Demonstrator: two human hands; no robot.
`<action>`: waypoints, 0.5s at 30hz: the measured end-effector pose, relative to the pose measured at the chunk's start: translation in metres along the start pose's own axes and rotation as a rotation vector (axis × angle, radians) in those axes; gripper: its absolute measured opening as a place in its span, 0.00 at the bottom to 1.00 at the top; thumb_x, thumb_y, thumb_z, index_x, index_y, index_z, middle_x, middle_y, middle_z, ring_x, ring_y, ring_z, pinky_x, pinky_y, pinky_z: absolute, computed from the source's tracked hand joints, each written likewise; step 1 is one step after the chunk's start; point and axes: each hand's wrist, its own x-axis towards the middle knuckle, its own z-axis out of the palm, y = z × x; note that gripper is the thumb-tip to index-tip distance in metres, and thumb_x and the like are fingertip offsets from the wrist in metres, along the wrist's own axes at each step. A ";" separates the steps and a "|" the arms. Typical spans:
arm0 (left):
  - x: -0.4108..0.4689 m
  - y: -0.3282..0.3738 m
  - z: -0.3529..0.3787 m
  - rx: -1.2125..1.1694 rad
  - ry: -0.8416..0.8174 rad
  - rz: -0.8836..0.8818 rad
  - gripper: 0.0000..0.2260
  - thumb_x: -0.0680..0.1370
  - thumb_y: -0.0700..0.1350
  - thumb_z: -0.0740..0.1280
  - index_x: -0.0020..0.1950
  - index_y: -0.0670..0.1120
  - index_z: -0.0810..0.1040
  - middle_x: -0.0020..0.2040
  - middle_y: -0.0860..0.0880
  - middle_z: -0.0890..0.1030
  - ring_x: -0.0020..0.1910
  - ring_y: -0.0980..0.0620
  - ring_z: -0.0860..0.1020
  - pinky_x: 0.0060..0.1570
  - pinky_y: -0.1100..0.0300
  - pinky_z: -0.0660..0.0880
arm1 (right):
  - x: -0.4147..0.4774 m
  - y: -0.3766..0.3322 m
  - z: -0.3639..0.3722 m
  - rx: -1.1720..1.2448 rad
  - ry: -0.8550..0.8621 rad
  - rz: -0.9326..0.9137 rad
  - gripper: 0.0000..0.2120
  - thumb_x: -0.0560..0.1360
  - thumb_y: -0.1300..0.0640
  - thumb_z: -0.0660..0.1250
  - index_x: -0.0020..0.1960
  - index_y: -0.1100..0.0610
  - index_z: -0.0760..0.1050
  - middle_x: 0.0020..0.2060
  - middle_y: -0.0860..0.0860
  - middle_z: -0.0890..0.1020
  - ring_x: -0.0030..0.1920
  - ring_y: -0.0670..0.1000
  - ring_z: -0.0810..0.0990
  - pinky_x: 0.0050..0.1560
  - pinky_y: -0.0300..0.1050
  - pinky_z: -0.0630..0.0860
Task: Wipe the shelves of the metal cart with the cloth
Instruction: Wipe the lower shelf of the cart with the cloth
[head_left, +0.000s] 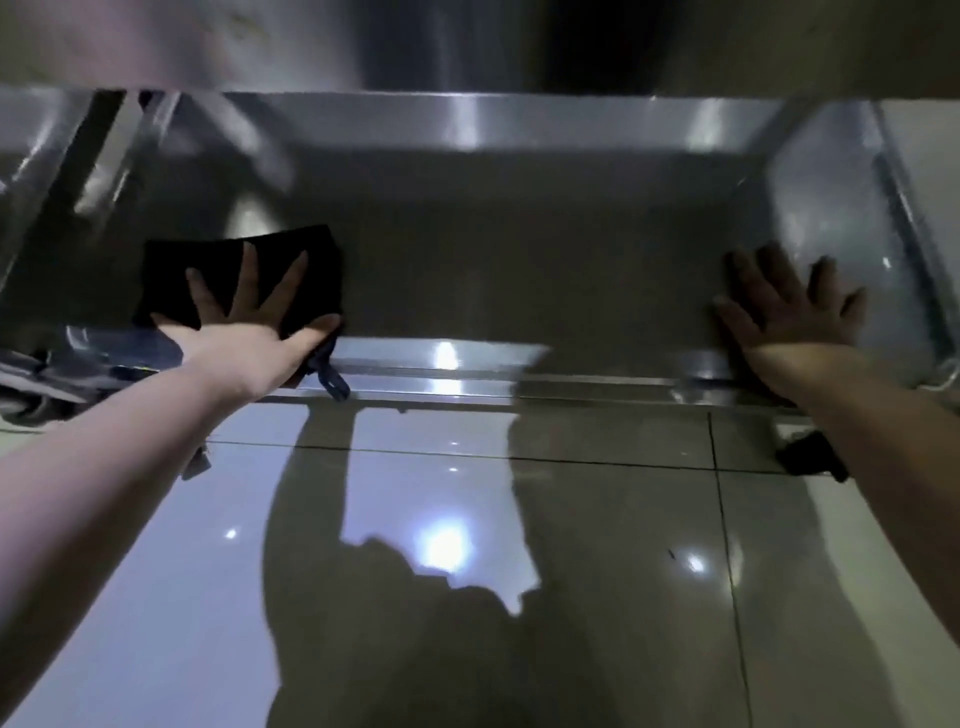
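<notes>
I look down into the lower shelf (519, 270) of the metal cart, a shiny steel tray with raised walls. A black cloth (166, 275) lies flat on the shelf's left side, its hanging loop draped over the front rim. My left hand (244, 322) presses on the cloth with fingers spread straight. My right hand (789, 306) rests flat on the shelf's right side, fingers spread, holding nothing.
The upper shelf's underside (467, 47) hangs over the top of the view. The front rim (519, 374) runs between my arms. A black caster wheel (810, 457) sits at the right front corner. Glossy floor tiles (467, 571) fill the foreground.
</notes>
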 end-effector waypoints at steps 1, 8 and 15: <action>-0.005 0.015 0.003 0.012 0.009 0.038 0.33 0.61 0.82 0.39 0.63 0.81 0.32 0.80 0.58 0.38 0.77 0.34 0.38 0.67 0.26 0.39 | 0.000 -0.002 0.002 -0.023 0.013 0.008 0.32 0.74 0.27 0.39 0.76 0.32 0.41 0.79 0.42 0.47 0.78 0.61 0.42 0.73 0.67 0.39; -0.050 0.222 0.044 0.048 0.095 0.428 0.34 0.69 0.78 0.43 0.72 0.73 0.35 0.79 0.55 0.34 0.74 0.30 0.33 0.60 0.22 0.33 | 0.002 0.001 0.006 -0.086 0.007 -0.023 0.30 0.76 0.32 0.38 0.76 0.34 0.34 0.79 0.43 0.44 0.78 0.63 0.40 0.72 0.70 0.41; 0.024 0.296 0.011 -0.062 0.053 0.279 0.34 0.73 0.76 0.46 0.77 0.68 0.40 0.80 0.51 0.36 0.74 0.29 0.33 0.59 0.20 0.33 | 0.003 -0.002 0.011 -0.042 0.088 -0.035 0.31 0.76 0.31 0.38 0.77 0.35 0.40 0.80 0.43 0.48 0.78 0.62 0.41 0.72 0.71 0.42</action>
